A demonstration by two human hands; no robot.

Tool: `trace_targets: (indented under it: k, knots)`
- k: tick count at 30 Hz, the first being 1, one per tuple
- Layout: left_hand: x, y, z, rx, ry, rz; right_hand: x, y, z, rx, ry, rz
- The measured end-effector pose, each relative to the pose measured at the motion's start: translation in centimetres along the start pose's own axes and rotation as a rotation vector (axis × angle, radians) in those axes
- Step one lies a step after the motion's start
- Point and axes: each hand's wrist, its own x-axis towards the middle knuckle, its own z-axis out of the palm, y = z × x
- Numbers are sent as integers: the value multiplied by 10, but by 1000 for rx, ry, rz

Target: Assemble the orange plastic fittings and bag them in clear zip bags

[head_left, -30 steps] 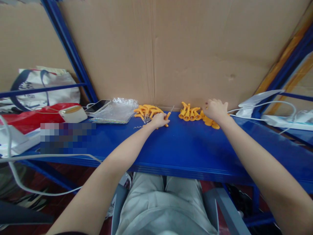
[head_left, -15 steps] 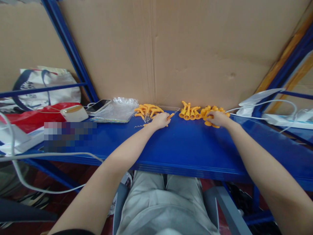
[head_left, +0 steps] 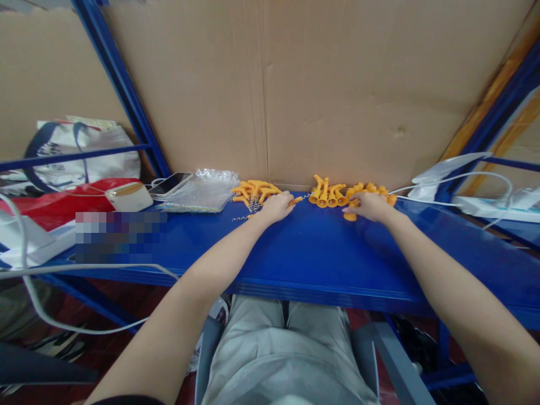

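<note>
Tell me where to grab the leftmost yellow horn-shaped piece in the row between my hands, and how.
Pinch the leftmost yellow horn-shaped piece by its narrow neck, probably best from above: its flared end faces you, the neck rises toward the cardboard, and the next horn-shaped piece crowds its right side.
</note>
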Motion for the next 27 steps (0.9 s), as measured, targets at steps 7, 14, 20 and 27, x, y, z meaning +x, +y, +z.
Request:
trace_targets:
  k: [7,14,20,27]
  knots:
    - [-2,0,-5,-23,18,33,-7,-27,10,209,-84,-221]
    - [-2,2,-5,-23,27,44,-9,-46,19,221,132,-392]
    - [-2,1,-4,-12,25,54,-15,-54,11,134,149,-274]
    - [-2,1,-5,0,36,43,-18,-50,6,-1,143,-206]
